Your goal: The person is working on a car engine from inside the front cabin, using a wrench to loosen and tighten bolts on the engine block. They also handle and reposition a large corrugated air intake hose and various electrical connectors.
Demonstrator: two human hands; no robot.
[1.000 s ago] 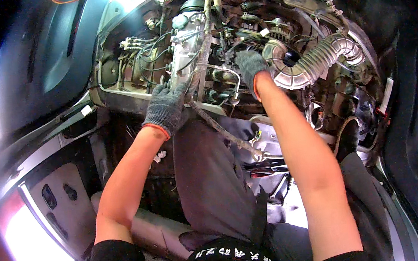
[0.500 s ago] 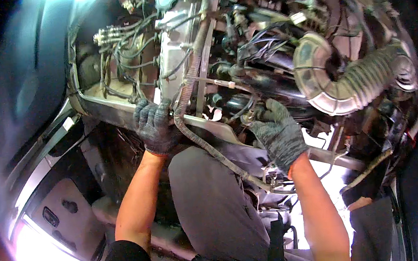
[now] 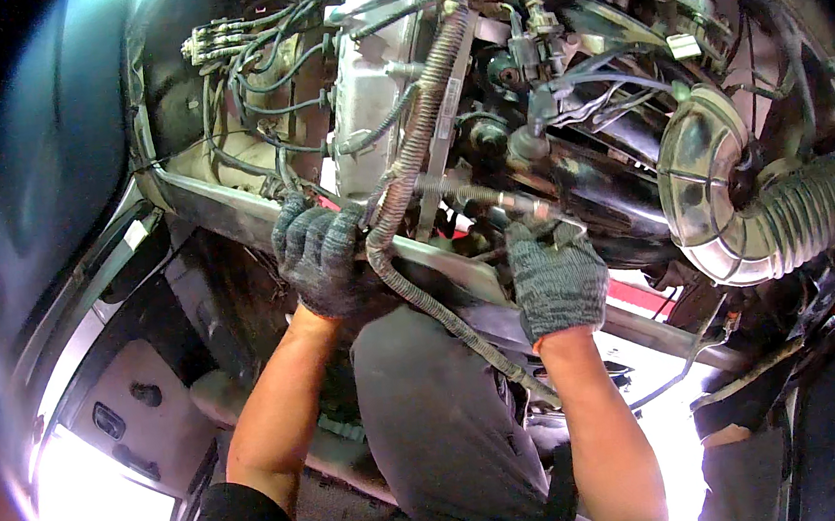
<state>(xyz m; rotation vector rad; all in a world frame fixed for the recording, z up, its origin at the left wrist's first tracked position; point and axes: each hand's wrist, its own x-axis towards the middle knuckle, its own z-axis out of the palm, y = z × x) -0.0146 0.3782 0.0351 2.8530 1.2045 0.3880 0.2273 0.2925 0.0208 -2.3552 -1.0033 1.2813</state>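
My left hand (image 3: 319, 253), in a dark grey knit glove, has its fingers curled over the metal frame rail (image 3: 216, 207) beside the engine's silver cover (image 3: 369, 74). A ribbed cable conduit (image 3: 412, 130) runs down just right of that hand. My right hand (image 3: 560, 277), gloved alike, is closed around the end of a thin ribbed cable (image 3: 471, 193) with a pale fitting. Motion blur softens its fingertips, and the exact grip point is partly hidden.
A large corrugated air intake hose (image 3: 735, 220) curves at the right. Several thin black cables (image 3: 270, 84) fan out left of the silver cover. My grey-trousered knee (image 3: 431, 400) is between my forearms. A seat and door panel (image 3: 135, 408) are at lower left.
My right hand has come away from the dark pipes and now holds the thin cable's end. My left hand stays on the rail. The whole view has shifted, with the intake hose farther right.
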